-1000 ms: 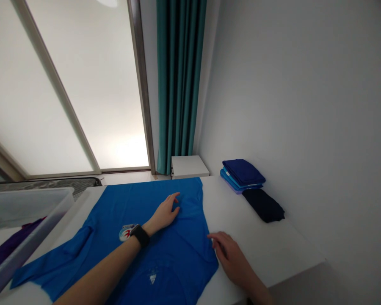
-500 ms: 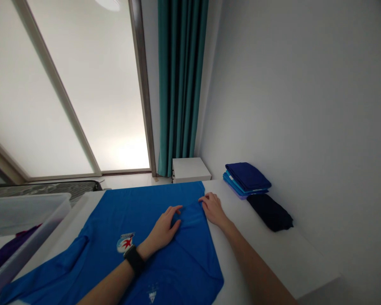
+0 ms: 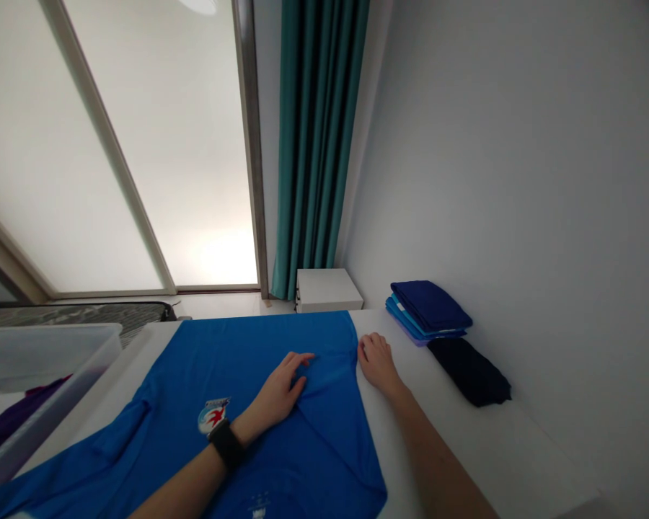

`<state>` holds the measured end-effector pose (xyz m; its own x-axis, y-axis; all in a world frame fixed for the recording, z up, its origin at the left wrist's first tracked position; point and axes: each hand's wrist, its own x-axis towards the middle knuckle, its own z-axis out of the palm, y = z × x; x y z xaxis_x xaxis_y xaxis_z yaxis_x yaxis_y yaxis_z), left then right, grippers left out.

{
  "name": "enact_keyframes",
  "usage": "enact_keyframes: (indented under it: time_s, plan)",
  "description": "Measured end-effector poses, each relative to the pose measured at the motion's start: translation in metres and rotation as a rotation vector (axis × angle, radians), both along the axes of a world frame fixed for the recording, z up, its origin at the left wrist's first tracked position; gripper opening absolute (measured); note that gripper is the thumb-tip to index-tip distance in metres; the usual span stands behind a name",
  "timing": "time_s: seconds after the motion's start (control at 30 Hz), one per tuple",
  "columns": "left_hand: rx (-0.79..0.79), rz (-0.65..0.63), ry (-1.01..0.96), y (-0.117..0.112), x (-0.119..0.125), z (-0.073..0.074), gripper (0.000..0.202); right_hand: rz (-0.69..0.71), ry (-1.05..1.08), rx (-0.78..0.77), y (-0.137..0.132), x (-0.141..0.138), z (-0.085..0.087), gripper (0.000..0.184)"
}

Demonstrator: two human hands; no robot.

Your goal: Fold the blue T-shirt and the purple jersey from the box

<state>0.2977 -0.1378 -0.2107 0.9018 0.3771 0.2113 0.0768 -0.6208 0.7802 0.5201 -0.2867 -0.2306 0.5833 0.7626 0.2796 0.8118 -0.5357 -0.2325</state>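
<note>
At the far left of my head view, a translucent bin (image 3: 59,405) stands at the table's edge, with a purple garment (image 3: 24,414) inside it. Right of that, the blue shirt (image 3: 232,342) lies spread across the white table (image 3: 448,440), one sleeve reaching toward the bin and the collar at the bottom of my view. Its round badge (image 3: 213,417) shows just beside the black watch (image 3: 226,443) on the left wrist. My left hand (image 3: 277,389) rests palm down on the shirt, thumb and forefinger apart, so the cloth runs beneath it and out past it on every side. Further right, my right hand (image 3: 378,362) is at the shirt's right edge, fingers curled, with the shirt just to the left of the fingertips; I cannot tell whether they pinch the hem or only touch it. Beyond that hand, well apart from the shirt, sits a stack of folded clothes (image 3: 433,306), dark blue on top, and a black folded garment (image 3: 469,371) lies against its near side.
</note>
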Motion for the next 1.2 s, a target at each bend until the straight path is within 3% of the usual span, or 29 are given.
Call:
enact_keyframes:
  time_s: [0.27, 0.4, 0.77, 0.97, 1.1, 1.2]
  plan:
    - [0.002, -0.009, 0.007, -0.002, -0.001, 0.001, 0.040, 0.198, 0.018, 0.048, 0.005, -0.009, 0.005, 0.067]
    - [0.005, -0.004, 0.005, -0.002, -0.001, 0.000, 0.039, 0.310, 0.050, 0.033, 0.009, -0.011, 0.007, 0.071]
    - [0.004, -0.004, 0.022, -0.003, -0.002, -0.001, 0.039, 0.004, 0.074, 0.025, 0.000, 0.006, 0.001, 0.027]
    - [0.017, 0.029, 0.010, -0.006, -0.002, 0.000, 0.037, -0.088, 0.149, -0.004, 0.016, 0.020, 0.007, 0.034]
    - [0.093, 0.133, 0.019, -0.007, -0.001, -0.002, 0.034, -0.182, 0.213, -0.101, 0.041, 0.045, 0.011, 0.027]
    - [0.116, 0.112, 0.021, -0.008, 0.000, -0.001, 0.031, -0.232, 0.246, -0.175, 0.062, 0.062, 0.013, 0.029]
